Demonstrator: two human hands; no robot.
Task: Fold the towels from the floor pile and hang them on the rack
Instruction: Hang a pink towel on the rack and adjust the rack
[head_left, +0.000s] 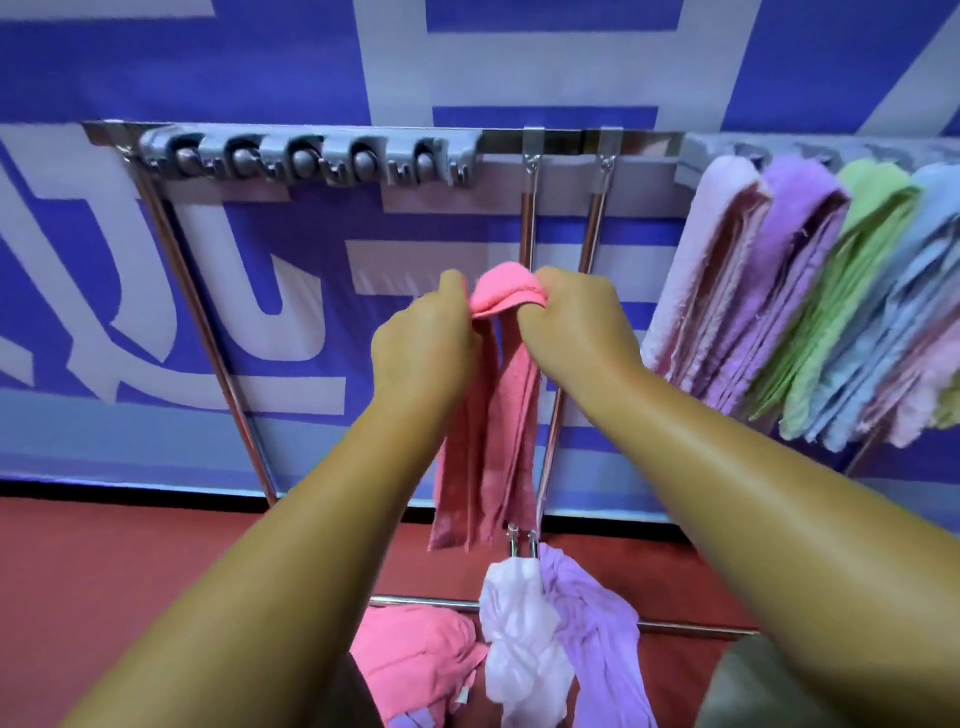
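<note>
- Hands together at frame centre: left hand (423, 340) and right hand (576, 325) both pinch the folded pink terry towel (493, 415), draped over a chrome rack rail (527, 223).
- Crumpled towel pile (519, 649) lies bottom centre.

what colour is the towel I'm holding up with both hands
Pink. The folded towel pinched by your left hand and right hand shows clearly in the head view.

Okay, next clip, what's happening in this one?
A person grips a pink towel by its top fold with the left hand and right hand, in front of the rack. Several folded towels hang at the rack's right end. A pile of towels lies on the floor below.
</note>
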